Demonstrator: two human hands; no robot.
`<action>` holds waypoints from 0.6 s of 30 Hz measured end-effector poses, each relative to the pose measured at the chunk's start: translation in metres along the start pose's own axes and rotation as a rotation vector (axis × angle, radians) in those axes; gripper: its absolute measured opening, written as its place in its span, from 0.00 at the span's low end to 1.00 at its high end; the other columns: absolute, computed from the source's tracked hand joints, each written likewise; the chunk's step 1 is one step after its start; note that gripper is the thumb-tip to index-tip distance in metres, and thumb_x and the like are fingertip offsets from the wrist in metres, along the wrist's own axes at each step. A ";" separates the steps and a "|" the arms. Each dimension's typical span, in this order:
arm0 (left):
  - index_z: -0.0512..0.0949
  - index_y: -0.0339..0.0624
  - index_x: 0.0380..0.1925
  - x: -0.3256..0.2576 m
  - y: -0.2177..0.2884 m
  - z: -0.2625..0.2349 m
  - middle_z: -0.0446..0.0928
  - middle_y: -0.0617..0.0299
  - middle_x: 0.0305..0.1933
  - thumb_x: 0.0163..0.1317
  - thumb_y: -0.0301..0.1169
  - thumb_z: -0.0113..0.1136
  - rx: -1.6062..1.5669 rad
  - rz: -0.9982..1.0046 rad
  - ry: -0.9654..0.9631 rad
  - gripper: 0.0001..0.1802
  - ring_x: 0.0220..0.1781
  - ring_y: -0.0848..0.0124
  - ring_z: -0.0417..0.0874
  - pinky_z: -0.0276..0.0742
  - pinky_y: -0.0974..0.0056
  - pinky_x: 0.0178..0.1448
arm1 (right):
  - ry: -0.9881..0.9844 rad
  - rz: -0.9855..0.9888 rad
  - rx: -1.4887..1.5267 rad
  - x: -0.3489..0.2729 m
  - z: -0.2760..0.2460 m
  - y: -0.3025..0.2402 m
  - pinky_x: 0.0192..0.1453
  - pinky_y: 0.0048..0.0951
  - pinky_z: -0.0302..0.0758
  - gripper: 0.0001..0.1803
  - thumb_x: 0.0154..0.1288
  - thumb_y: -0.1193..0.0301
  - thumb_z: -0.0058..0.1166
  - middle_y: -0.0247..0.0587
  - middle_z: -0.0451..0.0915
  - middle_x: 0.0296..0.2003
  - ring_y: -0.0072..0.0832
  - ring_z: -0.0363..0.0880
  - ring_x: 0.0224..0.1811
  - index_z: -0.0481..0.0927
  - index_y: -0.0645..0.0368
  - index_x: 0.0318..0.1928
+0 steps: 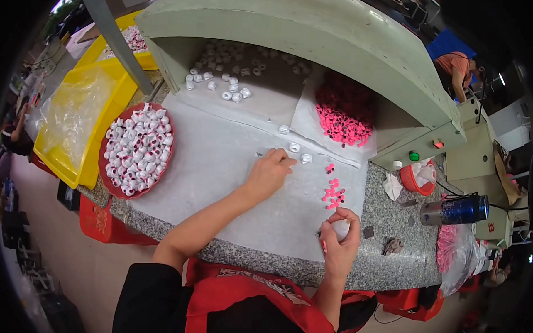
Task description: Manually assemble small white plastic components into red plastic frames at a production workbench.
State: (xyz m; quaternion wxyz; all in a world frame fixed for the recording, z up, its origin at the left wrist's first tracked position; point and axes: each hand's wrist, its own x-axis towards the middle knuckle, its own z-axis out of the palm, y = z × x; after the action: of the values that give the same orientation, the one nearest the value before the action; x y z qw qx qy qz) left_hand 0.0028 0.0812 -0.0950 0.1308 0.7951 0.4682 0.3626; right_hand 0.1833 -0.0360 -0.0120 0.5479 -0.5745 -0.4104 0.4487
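My left hand rests low over the white sheet, its fingers bent and drawn together; what they hold, if anything, is hidden. Just beyond it lie a few loose white ring-like pieces. Near the front edge of the sheet, my right hand is closed around a small rounded white piece. A bit of pink shows by its fingers. Ahead of that hand, small pink pieces lie scattered on the sheet. To the left stands a red scalloped bowl, heaped with white pieces marked dark pink.
A pale green metal hood arches over more white pieces and a pink heap. Yellow trays flank the left. At right are a red basket, a blue bottle and a plastic bag. Another person sits far right.
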 end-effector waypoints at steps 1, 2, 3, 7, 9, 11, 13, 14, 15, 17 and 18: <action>0.73 0.39 0.46 0.000 -0.005 -0.005 0.72 0.52 0.45 0.51 0.26 0.59 -0.046 -0.053 -0.078 0.19 0.35 0.60 0.78 0.76 0.66 0.39 | 0.004 0.052 0.075 -0.003 -0.003 -0.001 0.35 0.19 0.72 0.21 0.49 0.83 0.56 0.32 0.71 0.29 0.19 0.71 0.31 0.67 0.62 0.46; 0.73 0.39 0.46 0.000 0.001 -0.015 0.72 0.52 0.45 0.51 0.26 0.59 -0.052 -0.037 -0.091 0.19 0.35 0.60 0.78 0.76 0.66 0.39 | 0.025 0.051 0.080 -0.004 -0.006 -0.003 0.35 0.19 0.72 0.21 0.49 0.83 0.56 0.32 0.71 0.29 0.19 0.71 0.31 0.67 0.62 0.46; 0.72 0.38 0.48 -0.001 0.016 -0.033 0.73 0.51 0.46 0.53 0.26 0.58 -0.861 -0.458 -0.180 0.19 0.36 0.64 0.79 0.77 0.67 0.39 | 0.001 0.043 0.138 -0.004 -0.006 -0.005 0.35 0.19 0.72 0.21 0.50 0.83 0.56 0.33 0.72 0.30 0.20 0.72 0.32 0.66 0.62 0.47; 0.68 0.33 0.50 -0.017 0.066 -0.071 0.75 0.49 0.45 0.58 0.25 0.54 -2.026 -1.092 -0.143 0.19 0.40 0.71 0.79 0.78 0.71 0.40 | -0.113 0.006 0.230 -0.005 0.011 -0.025 0.28 0.18 0.71 0.19 0.53 0.84 0.47 0.38 0.71 0.32 0.24 0.76 0.31 0.65 0.62 0.47; 0.68 0.33 0.51 -0.031 0.076 -0.073 0.75 0.49 0.44 0.57 0.23 0.54 -1.945 -0.989 -0.122 0.20 0.41 0.70 0.79 0.78 0.71 0.41 | -0.100 -0.003 0.198 -0.007 0.009 -0.031 0.29 0.18 0.72 0.18 0.52 0.83 0.48 0.39 0.71 0.33 0.23 0.75 0.32 0.66 0.63 0.46; 0.68 0.34 0.51 -0.033 0.082 -0.076 0.75 0.49 0.44 0.57 0.22 0.53 -1.871 -0.886 -0.108 0.20 0.41 0.69 0.80 0.78 0.70 0.42 | -0.083 -0.013 0.158 -0.011 0.006 -0.032 0.30 0.18 0.72 0.18 0.51 0.81 0.49 0.40 0.71 0.33 0.23 0.74 0.32 0.67 0.64 0.45; 0.69 0.34 0.51 -0.028 0.094 -0.084 0.75 0.51 0.45 0.55 0.20 0.54 -1.567 -0.838 -0.093 0.21 0.41 0.69 0.79 0.77 0.70 0.45 | 0.048 -0.164 0.172 -0.019 0.002 -0.029 0.32 0.19 0.71 0.16 0.48 0.77 0.52 0.39 0.72 0.33 0.22 0.73 0.32 0.70 0.64 0.41; 0.70 0.35 0.51 -0.027 0.096 -0.085 0.74 0.52 0.45 0.54 0.20 0.55 -1.415 -0.809 -0.088 0.21 0.41 0.70 0.79 0.76 0.69 0.47 | 0.053 -0.164 0.169 -0.022 0.004 -0.033 0.32 0.19 0.71 0.16 0.48 0.77 0.52 0.39 0.72 0.33 0.22 0.73 0.32 0.70 0.64 0.41; 0.70 0.35 0.51 -0.026 0.096 -0.083 0.74 0.52 0.45 0.54 0.20 0.55 -1.418 -0.808 -0.093 0.21 0.41 0.70 0.79 0.76 0.69 0.47 | 0.064 -0.260 0.077 -0.026 0.008 -0.041 0.33 0.19 0.70 0.16 0.48 0.76 0.52 0.38 0.73 0.32 0.22 0.73 0.31 0.71 0.64 0.40; 0.72 0.34 0.49 -0.024 0.096 -0.080 0.76 0.56 0.43 0.52 0.18 0.58 -1.497 -0.739 -0.042 0.21 0.39 0.69 0.81 0.77 0.71 0.45 | 0.076 -0.354 -0.019 -0.031 0.009 -0.046 0.35 0.20 0.70 0.15 0.48 0.75 0.53 0.37 0.73 0.32 0.22 0.72 0.30 0.71 0.64 0.39; 0.72 0.34 0.49 -0.025 0.098 -0.079 0.76 0.56 0.43 0.52 0.18 0.58 -1.498 -0.740 -0.042 0.21 0.39 0.69 0.81 0.77 0.71 0.45 | 0.034 -0.395 -0.102 -0.035 0.006 -0.045 0.36 0.20 0.70 0.15 0.48 0.75 0.53 0.38 0.73 0.32 0.22 0.72 0.31 0.72 0.64 0.39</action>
State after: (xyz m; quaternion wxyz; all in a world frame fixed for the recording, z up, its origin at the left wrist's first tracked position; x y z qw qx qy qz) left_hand 0.0036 -0.0024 0.0029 0.7440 0.2993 0.3316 0.4969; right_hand 0.1691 -0.0648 0.0356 0.6023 -0.5172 -0.5280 0.3015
